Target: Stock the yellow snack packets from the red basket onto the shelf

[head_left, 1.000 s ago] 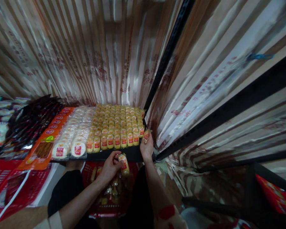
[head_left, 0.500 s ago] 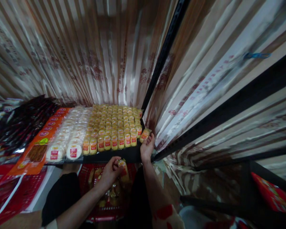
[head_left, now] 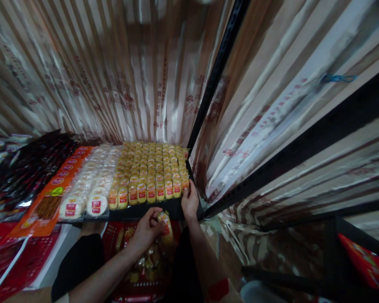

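Observation:
Between the thumb and fingers of my left hand (head_left: 148,229) is a small wrapped cake (head_left: 166,230), yellow with a red label, held over the red basket (head_left: 147,283). My right hand (head_left: 190,202) is at the right end of the shelf. Its fingers and thumb are on another wrapped cake (head_left: 185,182), which stands at the end of the front row. Tight rows of the same yellow packets (head_left: 150,191) stretch back to its left. More loose packets lie in the basket below my hands.
Left of the cakes are clear packs of round white biscuits (head_left: 97,203), an orange snack bag (head_left: 39,219) and dark shiny packets (head_left: 22,176). A black post (head_left: 212,88) rises at the shelf's back right corner. Pleated printed sheeting (head_left: 139,84) hangs behind.
My right hand has moved slightly left, bringing its wrapped cake from beside the shelf corner against the right end of the front row. My left hand keeps its packet in nearly the same place.

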### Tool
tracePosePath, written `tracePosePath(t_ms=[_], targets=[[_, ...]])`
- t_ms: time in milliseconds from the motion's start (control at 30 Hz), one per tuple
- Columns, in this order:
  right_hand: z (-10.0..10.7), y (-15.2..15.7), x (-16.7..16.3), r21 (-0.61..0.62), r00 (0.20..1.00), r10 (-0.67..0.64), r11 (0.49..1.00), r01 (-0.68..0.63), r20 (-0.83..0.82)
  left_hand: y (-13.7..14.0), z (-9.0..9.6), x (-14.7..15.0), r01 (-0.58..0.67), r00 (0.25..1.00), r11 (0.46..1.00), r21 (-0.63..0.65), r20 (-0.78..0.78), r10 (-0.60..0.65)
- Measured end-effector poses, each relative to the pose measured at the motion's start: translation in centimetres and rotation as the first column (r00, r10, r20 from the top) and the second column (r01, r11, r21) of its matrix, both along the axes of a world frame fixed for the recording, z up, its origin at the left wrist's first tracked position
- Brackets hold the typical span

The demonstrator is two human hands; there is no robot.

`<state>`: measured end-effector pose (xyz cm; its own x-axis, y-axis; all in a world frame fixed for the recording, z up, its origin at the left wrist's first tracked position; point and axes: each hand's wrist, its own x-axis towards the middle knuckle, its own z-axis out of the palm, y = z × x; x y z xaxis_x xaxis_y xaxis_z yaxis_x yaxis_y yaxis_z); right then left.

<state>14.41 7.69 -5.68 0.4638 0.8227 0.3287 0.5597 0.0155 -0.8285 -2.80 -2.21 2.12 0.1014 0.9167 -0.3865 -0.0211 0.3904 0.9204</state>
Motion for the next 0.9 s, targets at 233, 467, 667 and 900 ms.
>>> tracePosePath(t_ms=[233,467,667,900], targets=[[0.0,-0.1,-0.9,-0.075,0.997,0.043,0.997,-0.038,0.071,8.4,4.1,1.7,0.036,0.995,0.936,0.351,-0.102,0.0],[-0.3,-0.2,-0.8,-0.079,1.0,0.019,0.997,-0.017,0.021,20.0,7.2,8.6,0.15,0.896,0.756,0.637,-0.411,0.169],[0.1,-0.5,-0.6,-0.085,0.998,0.046,0.995,-0.048,-0.034,25.8,5.1,12.8,0.451,0.712,0.636,0.626,-0.682,0.166],[0.1,-0.6,-0.4,-0.081,0.997,0.04,0.996,-0.046,-0.073,26.8,2.3,13.4,0.551,0.58,0.636,0.54,-0.796,0.172]])
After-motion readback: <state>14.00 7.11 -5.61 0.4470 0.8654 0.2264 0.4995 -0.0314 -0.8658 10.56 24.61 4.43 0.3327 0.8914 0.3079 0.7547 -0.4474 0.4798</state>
